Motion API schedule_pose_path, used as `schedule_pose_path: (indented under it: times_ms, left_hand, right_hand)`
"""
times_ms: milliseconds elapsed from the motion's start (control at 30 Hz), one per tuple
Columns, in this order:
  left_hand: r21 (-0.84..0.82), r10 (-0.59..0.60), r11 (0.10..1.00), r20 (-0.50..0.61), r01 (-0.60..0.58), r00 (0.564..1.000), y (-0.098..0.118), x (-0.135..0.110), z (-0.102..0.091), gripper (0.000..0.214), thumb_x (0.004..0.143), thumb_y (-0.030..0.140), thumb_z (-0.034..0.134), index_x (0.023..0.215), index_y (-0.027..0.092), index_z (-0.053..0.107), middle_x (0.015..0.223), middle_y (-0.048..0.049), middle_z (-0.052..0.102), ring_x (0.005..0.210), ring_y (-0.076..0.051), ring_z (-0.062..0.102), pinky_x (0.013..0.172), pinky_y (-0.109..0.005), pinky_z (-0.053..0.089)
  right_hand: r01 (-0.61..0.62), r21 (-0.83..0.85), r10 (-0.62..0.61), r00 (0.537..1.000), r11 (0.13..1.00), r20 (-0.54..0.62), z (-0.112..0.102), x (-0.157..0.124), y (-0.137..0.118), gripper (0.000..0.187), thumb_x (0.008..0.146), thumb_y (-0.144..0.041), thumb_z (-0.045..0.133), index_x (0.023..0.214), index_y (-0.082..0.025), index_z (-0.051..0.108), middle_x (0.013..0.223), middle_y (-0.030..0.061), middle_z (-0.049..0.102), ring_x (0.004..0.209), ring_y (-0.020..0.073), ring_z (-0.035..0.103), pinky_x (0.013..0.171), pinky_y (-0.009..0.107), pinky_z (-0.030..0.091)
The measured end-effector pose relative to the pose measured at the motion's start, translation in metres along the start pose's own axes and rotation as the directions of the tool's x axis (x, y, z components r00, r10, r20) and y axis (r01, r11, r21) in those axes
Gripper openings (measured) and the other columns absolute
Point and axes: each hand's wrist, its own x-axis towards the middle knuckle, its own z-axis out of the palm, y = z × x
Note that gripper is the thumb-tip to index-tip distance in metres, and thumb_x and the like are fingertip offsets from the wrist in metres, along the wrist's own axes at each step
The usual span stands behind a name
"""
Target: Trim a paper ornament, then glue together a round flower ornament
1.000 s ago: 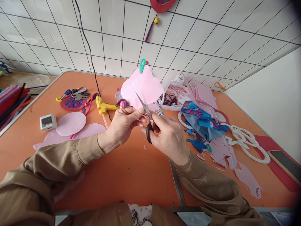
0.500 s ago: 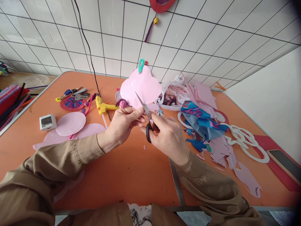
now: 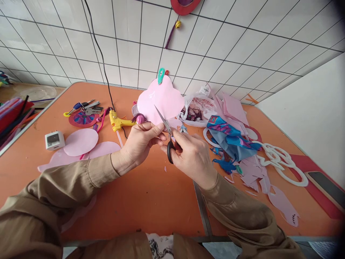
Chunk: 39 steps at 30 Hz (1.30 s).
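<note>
A pink scalloped paper shape [image 3: 161,97] is held up in front of me, with a green fuzzy loop [image 3: 161,76] at its top. My left hand [image 3: 141,142] pinches its lower edge between thumb and fingers. In my right hand [image 3: 191,154] is a pair of scissors [image 3: 170,151] with black handles. Their blades look nearly closed and lie across the lower front of the paper, pointing up and left. A pink bead [image 3: 140,119] with dark purple threads shows just above my left hand.
A yellow glue gun [image 3: 118,121] stands left of my hands, near keys [image 3: 90,108], a white charger [image 3: 55,140] and pink paper ovals [image 3: 81,141]. To the right lie blue patterned fabric [image 3: 231,140], pink scraps [image 3: 250,172], white cut-out rings [image 3: 295,176] and a phone [image 3: 327,187].
Almost nothing differs. The whole view has shifted very slightly, while both hands, the paper and the scissors keep the same pose.
</note>
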Motion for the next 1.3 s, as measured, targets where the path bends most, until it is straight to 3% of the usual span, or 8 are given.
schedule_pose_path:
  times_ms: [467,767,900,1000,1100,1167,1300]
  left_hand:
    - [-0.005,0.005,1.000,0.005,-0.005,1.000,0.001,0.000,0.000,0.034,0.059,0.037,0.093,0.062,0.009,0.073,0.056,-0.0029,0.068,0.048,-0.007,0.059,0.048,-0.016,0.051]
    - [-0.007,0.068,0.998,0.013,-0.068,0.998,0.000,0.001,-0.002,0.031,0.060,0.035,0.092,0.066,0.011,0.074,0.061,-0.0014,0.067,0.053,-0.007,0.061,0.047,-0.015,0.048]
    - [0.004,0.105,0.994,-0.019,-0.105,0.994,0.007,0.004,-0.003,0.026,0.065,0.031,0.088,0.068,0.011,0.072,0.071,-0.0020,0.069,0.054,-0.007,0.061,0.046,-0.016,0.046]
    - [-0.006,0.064,0.998,-0.017,-0.064,0.998,0.015,0.005,-0.003,0.021,0.070,0.026,0.082,0.066,0.012,0.068,0.071,-0.0024,0.069,0.054,-0.007,0.060,0.045,-0.016,0.044]
    - [-0.022,-0.082,0.996,0.032,0.083,0.996,0.020,0.005,-0.002,0.015,0.070,0.022,0.076,0.065,0.012,0.066,0.067,-0.0022,0.067,0.051,-0.007,0.058,0.044,-0.016,0.043]
    - [-0.015,-0.197,0.980,0.065,0.199,0.978,0.020,0.005,-0.001,0.013,0.069,0.021,0.074,0.065,0.012,0.066,0.064,-0.0024,0.066,0.050,-0.007,0.057,0.043,-0.016,0.042]
    - [0.028,-0.380,0.925,0.069,0.379,0.922,0.017,0.003,0.000,0.010,0.067,0.019,0.071,0.062,0.013,0.065,0.061,-0.0030,0.065,0.047,-0.007,0.054,0.041,-0.017,0.037]
  right_hand:
    - [-0.020,0.012,0.020,1.000,1.000,0.015,-0.001,0.000,0.001,0.038,0.094,-0.036,0.058,0.114,-0.005,0.068,0.066,0.0034,0.069,0.055,0.0178,0.059,0.061,0.034,0.039]
    - [-0.097,0.037,0.091,0.984,0.995,0.154,-0.013,0.005,0.003,0.041,0.084,-0.038,0.066,0.113,-0.010,0.068,0.074,0.0044,0.068,0.064,0.0216,0.061,0.062,0.036,0.037]
    - [-0.192,0.190,0.152,0.967,0.963,0.204,-0.022,0.008,0.012,0.029,0.082,-0.035,0.068,0.104,-0.016,0.068,0.071,0.0009,0.063,0.061,0.0174,0.058,0.059,0.033,0.043]
    - [-0.318,0.371,0.313,0.947,0.873,0.076,-0.027,0.011,0.026,0.022,0.081,-0.029,0.069,0.101,-0.020,0.066,0.070,-0.0018,0.061,0.062,0.0153,0.059,0.061,0.031,0.049]
    - [-0.260,0.477,0.373,0.915,0.840,-0.157,-0.026,0.014,0.041,0.034,0.077,-0.024,0.072,0.110,-0.023,0.062,0.086,0.0006,0.068,0.078,0.0189,0.066,0.074,0.037,0.056]
    - [-0.145,0.451,0.285,0.923,0.880,-0.259,-0.023,0.014,0.049,0.042,0.075,-0.018,0.072,0.115,-0.026,0.061,0.102,0.0044,0.070,0.091,0.0228,0.068,0.081,0.043,0.057]
    - [0.046,0.355,0.057,0.960,0.934,-0.273,-0.017,0.015,0.057,0.051,0.076,-0.008,0.063,0.123,-0.029,0.059,0.115,0.0070,0.071,0.110,0.0277,0.066,0.091,0.050,0.056]
